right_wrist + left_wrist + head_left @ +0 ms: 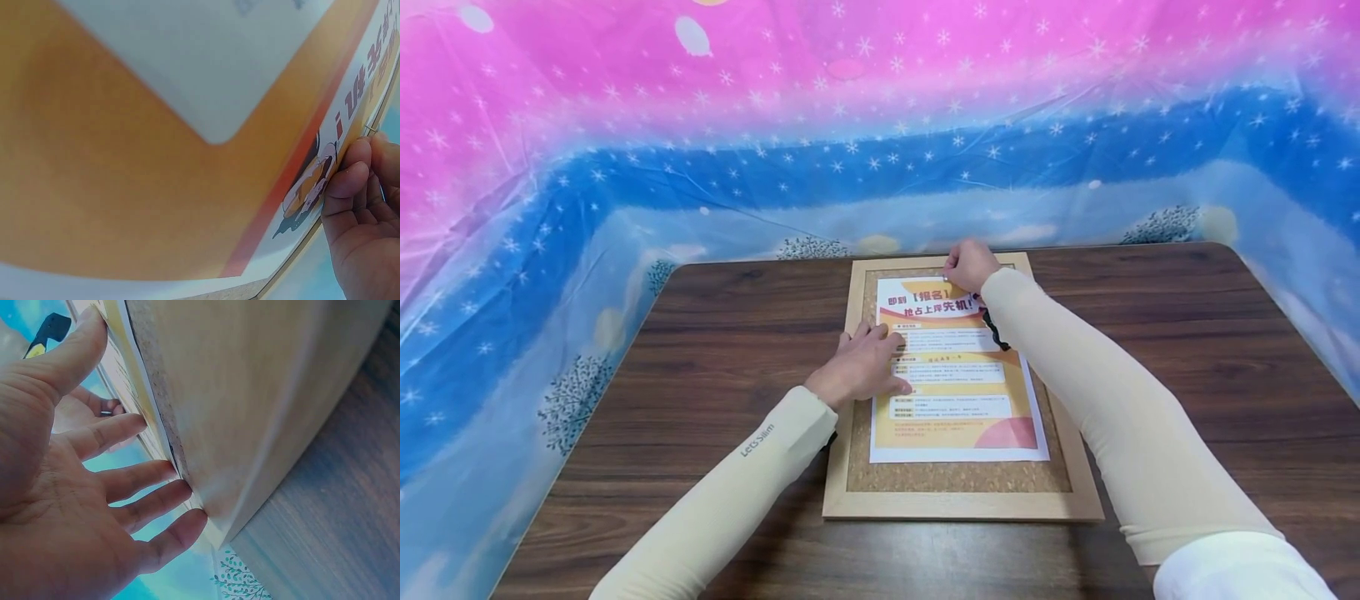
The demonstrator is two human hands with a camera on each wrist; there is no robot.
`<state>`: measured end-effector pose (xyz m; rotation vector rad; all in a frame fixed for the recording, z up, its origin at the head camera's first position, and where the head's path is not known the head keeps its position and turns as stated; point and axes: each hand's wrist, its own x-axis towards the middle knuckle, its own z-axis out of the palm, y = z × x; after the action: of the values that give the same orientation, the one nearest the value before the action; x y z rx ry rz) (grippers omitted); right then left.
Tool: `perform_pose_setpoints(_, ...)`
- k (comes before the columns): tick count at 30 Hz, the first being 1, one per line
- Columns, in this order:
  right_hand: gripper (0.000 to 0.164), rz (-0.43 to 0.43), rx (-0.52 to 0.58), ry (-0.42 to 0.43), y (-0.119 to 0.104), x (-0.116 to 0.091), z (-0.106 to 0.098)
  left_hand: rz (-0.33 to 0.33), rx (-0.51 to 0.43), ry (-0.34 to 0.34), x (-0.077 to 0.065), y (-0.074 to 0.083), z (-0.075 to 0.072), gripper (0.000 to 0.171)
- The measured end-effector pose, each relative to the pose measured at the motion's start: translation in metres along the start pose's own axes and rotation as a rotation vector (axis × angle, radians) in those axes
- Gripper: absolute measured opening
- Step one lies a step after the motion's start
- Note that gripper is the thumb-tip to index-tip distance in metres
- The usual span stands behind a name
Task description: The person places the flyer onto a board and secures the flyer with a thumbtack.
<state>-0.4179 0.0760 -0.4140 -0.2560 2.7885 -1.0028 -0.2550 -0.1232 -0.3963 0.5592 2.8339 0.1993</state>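
A printed poster [955,433] in yellow, orange and white lies on a wood-framed cork board [962,479]. My left hand [865,362] rests over the poster's left edge with its fingers spread. In the left wrist view, its thumb touches the paper and its fingertips lie along the side of the board. Up at the poster's top edge, my right hand [972,265] pinches a small pin [370,129] between thumb and index finger. The fingers cover most of the pin, so whether its point is in the cork cannot be told.
The board lies on a dark brown wooden table [730,350], its top end close to the table's far edge. Behind the table hangs a pink and blue curtain [880,167] with snowflakes. A black strap [996,331] is around my right wrist.
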Motion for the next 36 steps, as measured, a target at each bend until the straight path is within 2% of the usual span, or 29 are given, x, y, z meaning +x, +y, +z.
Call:
perform_pose_setpoints(15, 0.012, 0.004, -0.025, 0.000, -0.009, -0.007, -0.003, -0.015, 0.018, -0.008, 0.000, 0.003, -0.001, 0.071)
perform_pose_setpoints(26, 0.011, 0.031, -0.025, 0.013, -0.009, -0.005, -0.002, -0.006, 0.023, -0.008, 0.000, 0.001, 0.000, 0.070)
perform_pose_setpoints(36, 0.015, 0.028, -0.083, 0.023, -0.013, -0.006, -0.003, -0.005, 0.032, -0.005, 0.000, 0.002, -0.001, 0.070)
